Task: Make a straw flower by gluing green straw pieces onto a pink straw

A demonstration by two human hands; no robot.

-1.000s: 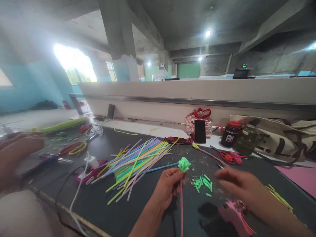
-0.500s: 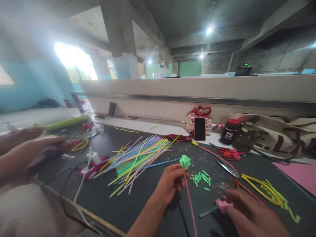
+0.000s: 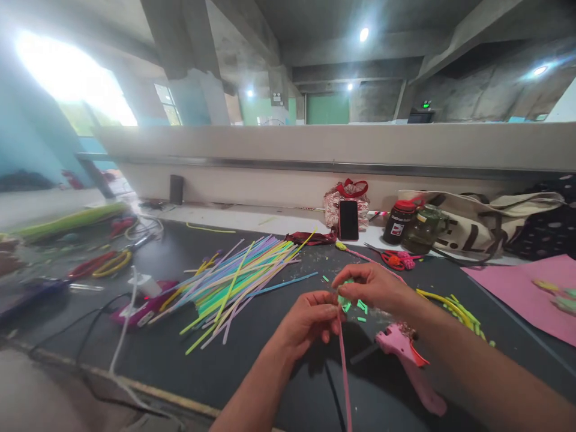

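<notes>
My left hand [image 3: 310,321] pinches the top of a pink pipe-cleaner stem [image 3: 344,375], which hangs down toward the table's front. My right hand [image 3: 375,287] reaches across from the right, thumb and fingers closed around the fluffy green pipe-cleaner head [image 3: 344,295] at the stem's top. Those fingers mostly cover the green head. Just behind it lie short green cut pieces [image 3: 362,308]. A pink hot glue gun [image 3: 409,363] with a red trigger rests on the table below my right forearm.
Left of my hands spreads a pile of coloured pipe cleaners [image 3: 243,282]. A purple power strip [image 3: 123,312] with cables is farther left. Along the back stand a phone [image 3: 348,220], a red-lidded bottle [image 3: 399,223] and a canvas bag [image 3: 472,222]. Yellow-handled scissors [image 3: 443,303] lie partly behind my right forearm.
My right hand has let go of the glue gun and moved up and left onto the green head. The view has turned right; the co-worker's arms at left have mostly left the picture.
</notes>
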